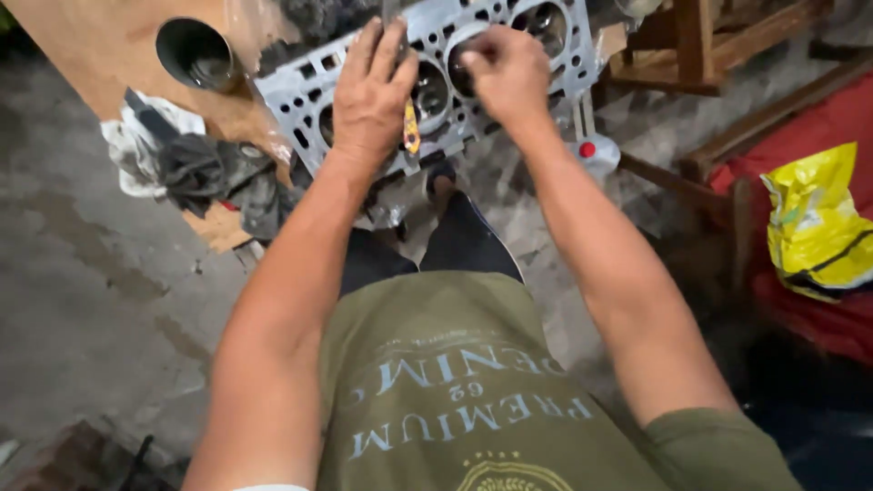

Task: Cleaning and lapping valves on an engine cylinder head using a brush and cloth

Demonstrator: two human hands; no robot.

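Note:
A silvery metal gasket with large round holes and several small ones lies on an engine block at the top of the head view. My left hand rests palm-down on it, fingers together, with a small yellow-handled tool showing under its edge. My right hand is beside it, fingers curled and pinched at the rim of one round hole; whether it grips anything I cannot tell.
A dark metal cylinder sleeve lies on brown cardboard at upper left, with grey and white rags below it. Wooden frame pieces stand at upper right. A yellow plastic bag sits on red cloth. Concrete floor lies left.

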